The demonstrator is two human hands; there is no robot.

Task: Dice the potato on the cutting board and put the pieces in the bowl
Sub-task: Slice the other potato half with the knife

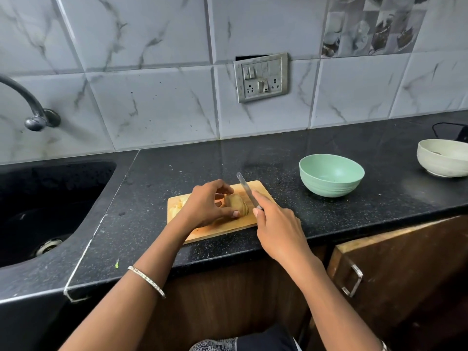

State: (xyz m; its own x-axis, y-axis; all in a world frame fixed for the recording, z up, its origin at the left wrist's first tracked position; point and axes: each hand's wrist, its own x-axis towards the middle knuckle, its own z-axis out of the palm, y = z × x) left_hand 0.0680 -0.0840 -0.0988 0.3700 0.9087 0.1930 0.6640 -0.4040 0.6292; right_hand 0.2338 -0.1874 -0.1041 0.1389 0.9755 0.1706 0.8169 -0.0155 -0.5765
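A wooden cutting board (263,192) lies on the black counter near its front edge. On it sits a potato (236,202) cut into slices that still stand together. My left hand (207,205) grips the potato from the left, fingers curled over it and thumb at its near side. My right hand (277,228) holds a knife (245,188) by the handle, index finger along the blade's back, blade at the potato's right end. Pale cut pieces (181,202) lie at the board's left edge. A green bowl (331,174) stands empty to the right of the board.
A black sink (50,203) fills the left, with a tap (33,107) on the wall above it. A white bowl (443,160) stands at the far right of the counter (304,143). A switch plate (262,77) sits on the tiled wall. Wooden cabinet doors (405,262) are below.
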